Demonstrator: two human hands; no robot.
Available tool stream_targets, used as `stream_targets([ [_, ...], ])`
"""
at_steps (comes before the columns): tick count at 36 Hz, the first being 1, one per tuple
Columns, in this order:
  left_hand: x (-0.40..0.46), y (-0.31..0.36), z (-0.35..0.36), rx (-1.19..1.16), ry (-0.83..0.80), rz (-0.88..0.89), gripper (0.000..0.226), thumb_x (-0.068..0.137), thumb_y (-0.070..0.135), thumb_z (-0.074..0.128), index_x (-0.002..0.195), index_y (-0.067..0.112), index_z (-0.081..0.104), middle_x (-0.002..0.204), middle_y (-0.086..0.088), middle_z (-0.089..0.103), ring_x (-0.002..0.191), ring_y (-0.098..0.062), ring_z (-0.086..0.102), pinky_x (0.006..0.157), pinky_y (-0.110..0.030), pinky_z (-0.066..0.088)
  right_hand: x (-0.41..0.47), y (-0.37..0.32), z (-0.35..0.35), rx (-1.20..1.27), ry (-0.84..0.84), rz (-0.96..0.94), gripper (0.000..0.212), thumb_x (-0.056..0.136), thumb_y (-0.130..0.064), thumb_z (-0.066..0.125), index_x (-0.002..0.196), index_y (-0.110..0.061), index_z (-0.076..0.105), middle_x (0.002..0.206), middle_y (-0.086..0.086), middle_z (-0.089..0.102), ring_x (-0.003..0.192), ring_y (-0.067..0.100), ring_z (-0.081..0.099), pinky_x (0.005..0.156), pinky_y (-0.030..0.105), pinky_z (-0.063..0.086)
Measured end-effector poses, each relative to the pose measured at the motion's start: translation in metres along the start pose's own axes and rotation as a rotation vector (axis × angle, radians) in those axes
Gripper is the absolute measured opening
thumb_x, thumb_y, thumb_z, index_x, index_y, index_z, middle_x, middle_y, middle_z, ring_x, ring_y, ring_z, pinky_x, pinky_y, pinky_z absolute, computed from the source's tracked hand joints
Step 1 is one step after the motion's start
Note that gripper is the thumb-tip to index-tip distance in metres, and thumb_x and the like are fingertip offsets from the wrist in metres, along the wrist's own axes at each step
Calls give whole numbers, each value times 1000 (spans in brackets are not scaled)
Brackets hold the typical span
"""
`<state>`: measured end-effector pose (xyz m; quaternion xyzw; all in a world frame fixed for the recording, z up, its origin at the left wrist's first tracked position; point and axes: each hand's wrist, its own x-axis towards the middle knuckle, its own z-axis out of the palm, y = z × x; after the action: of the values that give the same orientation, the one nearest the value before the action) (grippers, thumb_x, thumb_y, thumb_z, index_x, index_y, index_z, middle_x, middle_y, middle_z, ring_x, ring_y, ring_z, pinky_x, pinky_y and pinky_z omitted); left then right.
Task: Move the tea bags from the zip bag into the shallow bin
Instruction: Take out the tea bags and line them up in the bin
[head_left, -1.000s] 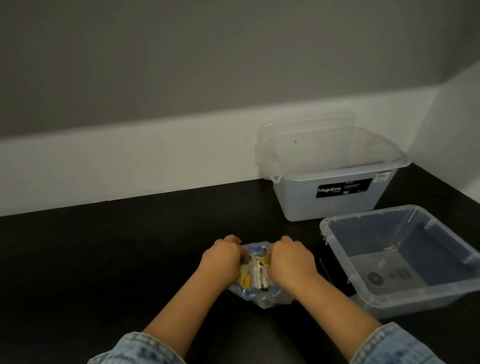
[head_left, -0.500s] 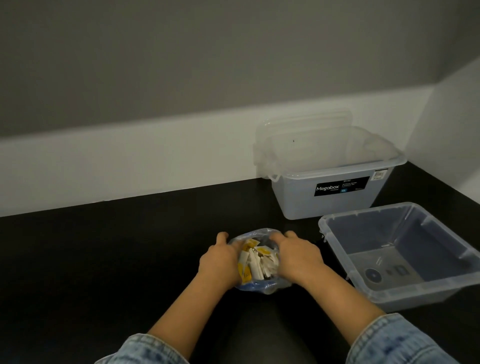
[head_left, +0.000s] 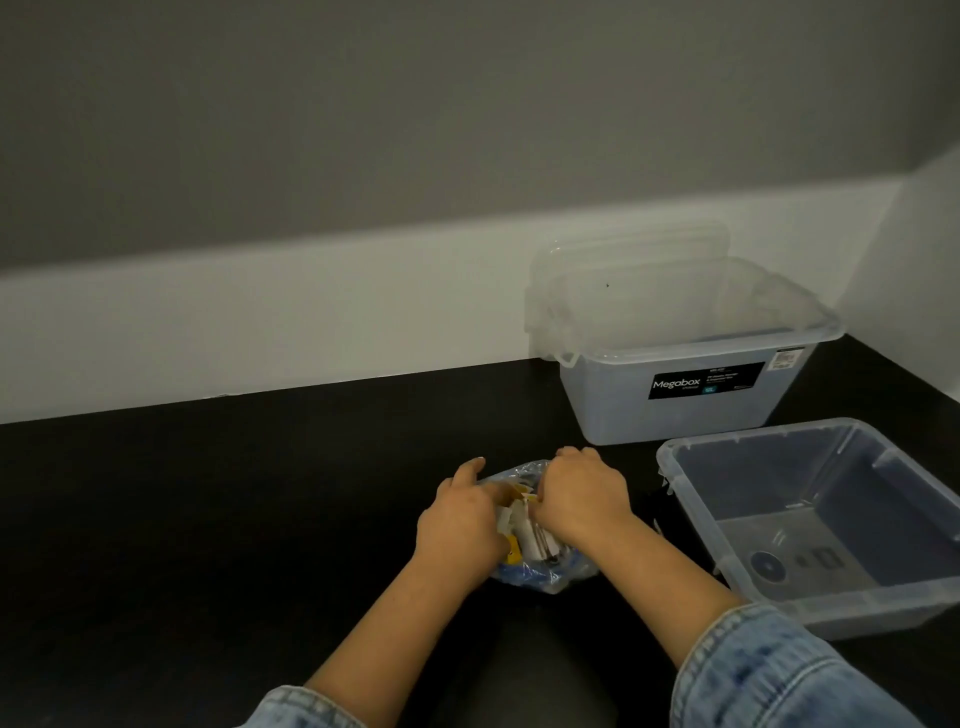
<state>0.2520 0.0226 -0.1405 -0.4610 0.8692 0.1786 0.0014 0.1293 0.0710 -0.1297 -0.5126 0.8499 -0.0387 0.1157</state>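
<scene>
On inspection, the zip bag (head_left: 540, 566) lay on the black table (head_left: 208, 519), between the two hands and just left of the shallow bin (head_left: 691, 499). The left hand (head_left: 460, 525) gripped the bag's left side with fingers curled into the plastic, and the right hand (head_left: 584, 493) gripped the right side near the bag's top, knuckles up and fingers folded under. The two hands sat close together over the mouth of the bag. The tea bags (head_left: 524, 535) were inside the bag, seen as white and yellow pieces in the gap between the hands; their number could not be told. The shallow bin stood on the table to the right, clear-walled, with only moulded marks showing on its floor. Behind it stood a deeper clear box (head_left: 675, 415) bearing a "Megabox" label, against the white wall (head_left: 260, 322). Denim sleeves (head_left: 769, 675) covered both forearms at the lower edge.
</scene>
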Motion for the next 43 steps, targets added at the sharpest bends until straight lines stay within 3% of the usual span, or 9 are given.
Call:
stream_targets([
  [6,1,-2,-1,-55,18,-8,60,81,16,66,133,38,46,155,10,15,138,-14,25,97,-31,42,3,-2,-4,-18,14,76,29,88,-34,61,108,-14,58,111,5,56,105,19,51,85,32,48],
  [13,2,-1,-2,-117,71,-9,48,85,17,61,126,39,53,149,12,27,135,-11,29,99,-30,42,9,4,-3,109,-13,189,34,85,-46,61,97,-15,62,100,5,63,100,20,58,92,41,50],
  [21,2,2,1,-119,55,-6,39,88,21,59,123,38,57,149,12,28,137,-12,25,101,-31,39,11,5,6,119,27,197,32,87,-43,59,106,-18,65,113,3,60,120,23,46,110,51,29],
  [26,3,3,-1,-130,51,-24,40,88,23,59,124,38,56,150,11,26,139,-13,21,104,-32,36,17,10,5,262,20,249,19,81,-41,67,92,-26,70,102,-2,64,117,22,49,112,57,21],
  [32,1,6,2,-146,88,8,36,89,28,58,124,39,57,150,10,28,140,-14,18,108,-32,30,14,11,-9,391,30,240,23,83,-49,62,89,-30,73,95,-4,69,111,21,55,114,57,13],
  [39,2,10,0,-159,184,89,42,82,50,62,123,37,59,147,14,34,139,-12,21,113,-37,25,4,4,-30,542,78,205,22,85,-49,62,81,-30,72,98,-4,71,111,19,57,115,56,10],
  [43,1,13,-3,-204,270,104,45,77,61,61,114,37,64,141,16,43,134,-9,28,110,-37,28,1,2,-35,652,33,185,30,84,-48,63,62,-28,64,67,-3,70,88,15,64,113,54,22],
])
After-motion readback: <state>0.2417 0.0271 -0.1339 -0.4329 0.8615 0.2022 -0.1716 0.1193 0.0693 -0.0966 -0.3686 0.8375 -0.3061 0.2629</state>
